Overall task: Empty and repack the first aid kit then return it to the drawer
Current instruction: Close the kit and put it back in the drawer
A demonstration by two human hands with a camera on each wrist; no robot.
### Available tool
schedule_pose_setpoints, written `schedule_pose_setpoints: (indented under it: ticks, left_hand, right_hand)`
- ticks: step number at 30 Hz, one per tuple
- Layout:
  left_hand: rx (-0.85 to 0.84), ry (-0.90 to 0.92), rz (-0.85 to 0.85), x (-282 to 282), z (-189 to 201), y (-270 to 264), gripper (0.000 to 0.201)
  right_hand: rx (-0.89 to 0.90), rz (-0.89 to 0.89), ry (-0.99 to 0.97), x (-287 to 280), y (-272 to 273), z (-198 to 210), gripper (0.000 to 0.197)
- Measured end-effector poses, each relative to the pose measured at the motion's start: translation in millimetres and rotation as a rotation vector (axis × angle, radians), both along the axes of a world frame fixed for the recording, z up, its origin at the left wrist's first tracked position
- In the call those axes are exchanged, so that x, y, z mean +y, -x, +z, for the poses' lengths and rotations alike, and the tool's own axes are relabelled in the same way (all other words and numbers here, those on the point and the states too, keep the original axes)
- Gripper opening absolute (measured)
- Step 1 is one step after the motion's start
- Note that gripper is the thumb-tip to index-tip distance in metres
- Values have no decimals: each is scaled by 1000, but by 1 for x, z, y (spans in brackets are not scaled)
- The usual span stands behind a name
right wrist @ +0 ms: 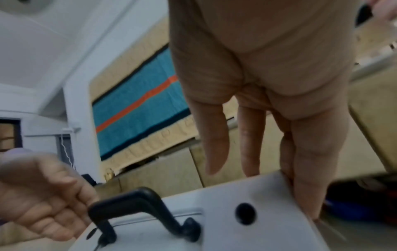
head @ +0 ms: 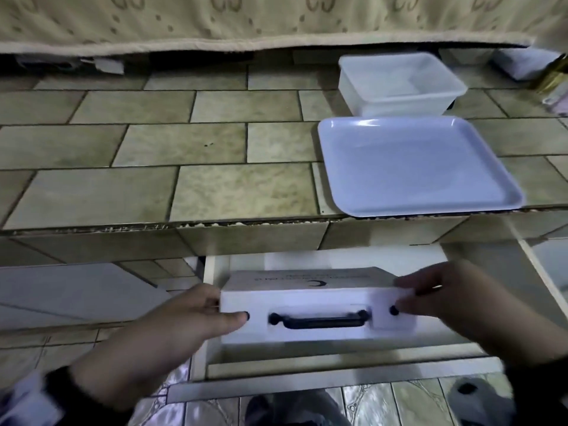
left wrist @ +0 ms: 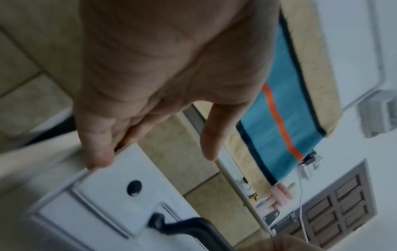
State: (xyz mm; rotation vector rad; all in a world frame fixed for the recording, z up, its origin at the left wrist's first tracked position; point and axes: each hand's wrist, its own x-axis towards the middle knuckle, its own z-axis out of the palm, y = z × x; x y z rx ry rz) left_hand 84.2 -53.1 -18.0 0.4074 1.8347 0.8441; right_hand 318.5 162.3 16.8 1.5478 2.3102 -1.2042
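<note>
The white first aid kit with its black handle lies lid up over the open drawer, handle side toward me. My left hand grips its left end, thumb across the front by a black stud. My right hand grips the right end, fingers on top and thumb on the front. In the left wrist view my left hand holds a corner of the kit. In the right wrist view my right hand has fingers down the kit's end. I cannot tell whether the kit rests on the drawer floor.
A tiled counter runs above the drawer. On its right stand a pale blue tray near the front edge and a clear plastic tub behind it. A beige patterned cloth hangs along the back. Floor tiles lie below.
</note>
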Motion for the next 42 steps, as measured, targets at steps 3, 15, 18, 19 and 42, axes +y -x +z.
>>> schedule_pose_setpoints:
  ticks: [3, 15, 18, 19, 42]
  left_hand:
    - [-78, 72, 20, 20, -15, -11, 59]
    - [161, 350, -343, 47, -55, -14, 6]
    - [147, 336, -364, 70, -11, -2, 24]
    - [143, 273, -399, 78, 7, 5, 28]
    - [440, -546, -122, 295, 112, 24, 24]
  right_hand:
    - [-114, 42, -30, 11, 13, -38, 40]
    - [-316, 478, 186, 8, 27, -80, 31]
    - [-252, 638, 271, 24, 32, -33, 35]
    - [-162, 661, 314, 35, 32, -9, 29]
    - [626, -209, -328, 245, 66, 81, 38]
